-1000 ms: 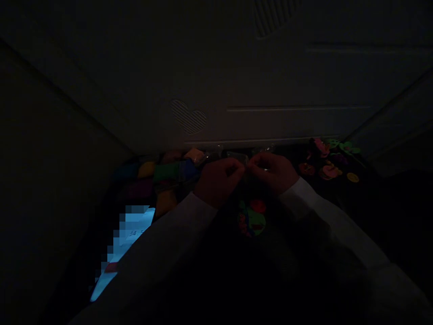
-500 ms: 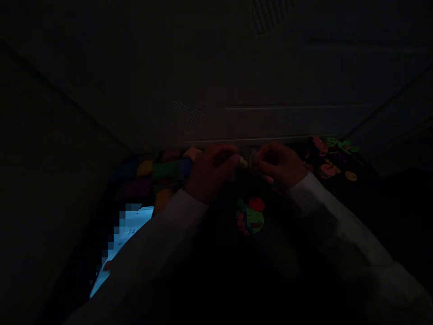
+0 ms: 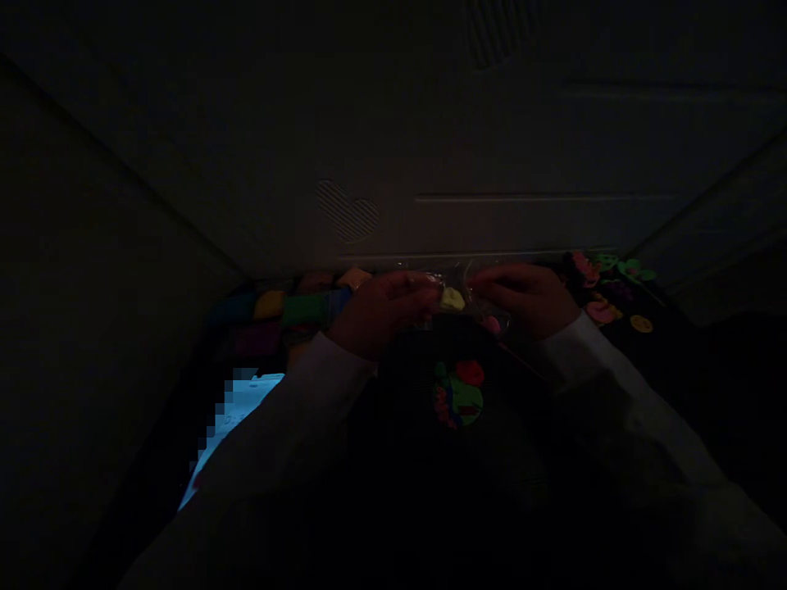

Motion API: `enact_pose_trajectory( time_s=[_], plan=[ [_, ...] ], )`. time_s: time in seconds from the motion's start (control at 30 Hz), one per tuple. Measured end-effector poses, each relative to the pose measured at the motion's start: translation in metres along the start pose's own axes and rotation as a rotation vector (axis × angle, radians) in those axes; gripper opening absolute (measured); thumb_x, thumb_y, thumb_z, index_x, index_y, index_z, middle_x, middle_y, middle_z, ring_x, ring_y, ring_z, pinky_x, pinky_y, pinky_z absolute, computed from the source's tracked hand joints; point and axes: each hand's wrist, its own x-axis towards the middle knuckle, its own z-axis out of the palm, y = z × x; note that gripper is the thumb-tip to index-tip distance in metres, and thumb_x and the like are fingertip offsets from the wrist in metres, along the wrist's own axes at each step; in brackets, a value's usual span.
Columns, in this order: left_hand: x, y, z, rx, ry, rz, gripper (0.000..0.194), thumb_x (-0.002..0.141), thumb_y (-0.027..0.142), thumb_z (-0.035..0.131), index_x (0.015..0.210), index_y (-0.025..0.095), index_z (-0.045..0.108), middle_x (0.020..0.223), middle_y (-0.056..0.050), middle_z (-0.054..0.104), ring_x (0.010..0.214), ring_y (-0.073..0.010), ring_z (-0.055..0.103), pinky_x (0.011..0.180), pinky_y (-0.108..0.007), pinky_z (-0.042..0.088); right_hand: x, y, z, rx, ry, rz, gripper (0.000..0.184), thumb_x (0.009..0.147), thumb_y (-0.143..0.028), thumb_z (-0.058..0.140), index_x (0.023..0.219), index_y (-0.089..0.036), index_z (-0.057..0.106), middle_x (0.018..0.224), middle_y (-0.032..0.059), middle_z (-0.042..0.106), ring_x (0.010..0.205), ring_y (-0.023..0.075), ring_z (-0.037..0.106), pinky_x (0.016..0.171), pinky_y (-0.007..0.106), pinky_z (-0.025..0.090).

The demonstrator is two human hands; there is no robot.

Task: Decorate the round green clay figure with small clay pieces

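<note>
In the dim light my left hand (image 3: 381, 315) is closed, pinching a clear plastic bag (image 3: 436, 281) with thumb and fingers. A pale yellow lump of modelling clay (image 3: 453, 299) shows just beyond those fingertips. My right hand (image 3: 532, 301) is closed too, its fingertips on thin clear plastic beside the yellow lump. Below the right fingers is a pink lump (image 3: 492, 325), in or behind clear plastic. Whether both hands grip the same bag I cannot tell. A round green clay piece (image 3: 462, 401) with red, blue and orange parts lies nearer me, below the hands.
Several coloured clay packets, including a green one (image 3: 304, 310) and a purple one (image 3: 257, 338), lie at the left. A lit screen (image 3: 243, 410) is partly behind my left sleeve. Clay pieces, among them a pink one (image 3: 602, 310), lie at the right. A pale panel (image 3: 522, 221) rises behind.
My hands have moved apart slightly, the right one rightward. More of the yellow lump and clear plastic now shows between them. The whole view has shifted a little.
</note>
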Motion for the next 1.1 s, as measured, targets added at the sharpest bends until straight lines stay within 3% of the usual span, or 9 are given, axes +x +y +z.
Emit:
enact_pose_trajectory(
  time_s=[0.17, 0.47, 0.77, 1.1],
  plan=[
    [0.000, 0.003, 0.001, -0.112, 0.013, -0.002, 0.019, 0.063, 0.025, 0.061, 0.078, 0.014, 0.057, 0.066, 0.001, 0.057, 0.057, -0.0067, 0.053, 0.052, -0.019, 0.042, -0.001, 0.002, 0.002, 0.081, -0.001, 0.033, 0.015, 0.062, -0.021, 0.062, 0.076, -0.016, 0.059, 0.070, -0.0016, 0.061, 0.063, 0.0090, 0.056, 0.061, 0.023, 0.046],
    [0.002, 0.001, 0.002, -0.241, 0.027, 0.002, 0.033, 0.057, 0.015, 0.065, 0.088, 0.016, 0.053, 0.082, 0.000, 0.058, 0.069, -0.0087, 0.056, 0.062, -0.021, 0.043, -0.001, -0.001, -0.003, -0.050, -0.083, 0.027, 0.014, 0.071, -0.020, 0.054, 0.080, -0.018, 0.064, 0.084, 0.0001, 0.062, 0.080, 0.0124, 0.056, 0.076, 0.027, 0.043],
    [0.003, -0.003, -0.001, -0.411, 0.104, 0.010, 0.026, 0.060, 0.014, 0.064, 0.085, 0.016, 0.055, 0.076, 0.001, 0.058, 0.069, -0.0073, 0.057, 0.064, -0.019, 0.045, -0.001, 0.011, -0.001, 0.229, -0.014, 0.072, 0.013, 0.070, -0.023, 0.056, 0.080, -0.020, 0.064, 0.079, -0.0012, 0.063, 0.074, 0.0114, 0.058, 0.072, 0.026, 0.045],
    [0.004, 0.000, -0.006, -0.413, 0.133, -0.131, 0.028, 0.059, 0.013, 0.064, 0.083, 0.015, 0.052, 0.069, 0.000, 0.060, 0.063, -0.0119, 0.058, 0.056, -0.023, 0.044, -0.002, 0.010, -0.004, -0.008, -0.038, -0.090, 0.018, 0.075, -0.022, 0.050, 0.087, -0.023, 0.063, 0.086, -0.0011, 0.061, 0.081, 0.0115, 0.056, 0.075, 0.027, 0.043]
  ],
)
